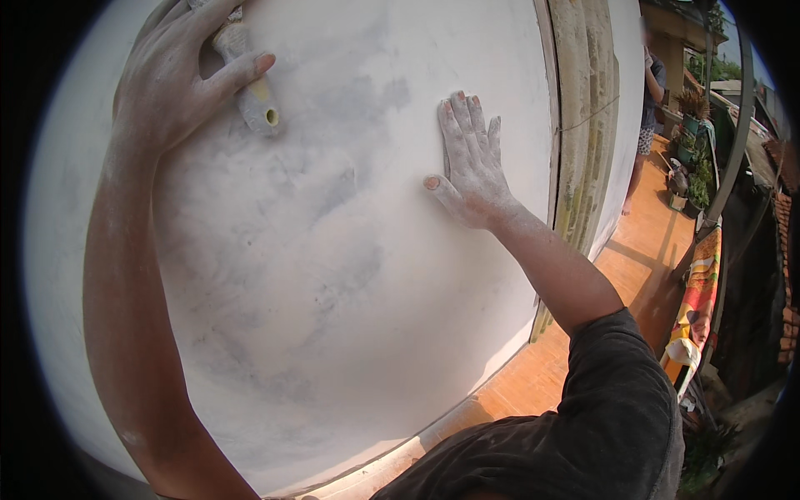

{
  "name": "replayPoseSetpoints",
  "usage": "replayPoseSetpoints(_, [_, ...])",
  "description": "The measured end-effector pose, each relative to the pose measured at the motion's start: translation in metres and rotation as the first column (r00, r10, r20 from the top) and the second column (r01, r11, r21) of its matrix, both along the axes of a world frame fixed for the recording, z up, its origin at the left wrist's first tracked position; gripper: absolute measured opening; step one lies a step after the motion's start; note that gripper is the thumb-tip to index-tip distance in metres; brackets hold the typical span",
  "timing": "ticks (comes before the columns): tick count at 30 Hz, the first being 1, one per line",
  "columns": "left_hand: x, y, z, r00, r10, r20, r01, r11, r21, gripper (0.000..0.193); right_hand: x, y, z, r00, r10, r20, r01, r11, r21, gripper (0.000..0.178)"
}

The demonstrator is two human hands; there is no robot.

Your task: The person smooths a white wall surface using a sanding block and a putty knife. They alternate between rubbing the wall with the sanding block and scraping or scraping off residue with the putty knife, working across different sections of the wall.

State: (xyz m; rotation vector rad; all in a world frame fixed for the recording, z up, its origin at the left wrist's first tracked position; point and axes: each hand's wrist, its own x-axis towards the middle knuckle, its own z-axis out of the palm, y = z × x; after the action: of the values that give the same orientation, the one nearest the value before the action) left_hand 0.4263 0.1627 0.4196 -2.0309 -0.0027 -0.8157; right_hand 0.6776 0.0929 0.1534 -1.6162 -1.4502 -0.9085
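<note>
A white, dusty wall (358,275) with grey patches fills most of the view. High at the left, my left hand (171,79) is closed around a hand tool (257,104). Its pale yellowish handle is caked with white and has a hole in the end, like a paintbrush or scraper handle; the tool's head is cut off by the upper edge. My right hand (472,167) lies flat against the wall to the right, fingers stretched and thumb out, holding nothing. White powder coats both hands and part of the forearms.
A weathered vertical frame (583,125) borders the wall on the right. Beyond it runs an orange tiled floor (629,250) with potted plants (696,158), where a person (650,92) stands. A colourful cloth (696,292) hangs beside a metal post (737,133).
</note>
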Motion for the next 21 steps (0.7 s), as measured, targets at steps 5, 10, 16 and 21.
replayPoseSetpoints(5, [-0.013, 0.017, -0.009, 0.975, 0.158, 0.157, -0.171, 0.983, 0.070, 0.078, 0.104, 0.070, 0.130, 0.985, 0.129, -0.113, -0.094, 0.956, 0.276, 0.095])
replayPoseSetpoints(10, [-0.004, 0.003, -0.020, 0.988, 0.127, 0.089, -0.134, 0.988, 0.083, 0.075, 0.099, 0.061, 0.131, 0.978, 0.149, -0.145, -0.095, 0.940, 0.328, 0.094])
replayPoseSetpoints(16, [0.002, -0.016, -0.020, 0.989, 0.132, 0.069, -0.137, 0.986, 0.091, 0.074, 0.024, -0.004, -0.014, 1.000, 0.029, -0.009, -0.027, 0.994, 0.110, 0.095])
replayPoseSetpoints(21, [-0.003, -0.008, -0.021, 0.982, 0.148, 0.122, -0.158, 0.984, 0.085, 0.075, 0.126, 0.061, 0.113, 0.983, 0.141, -0.116, -0.106, 0.959, 0.264, 0.091])
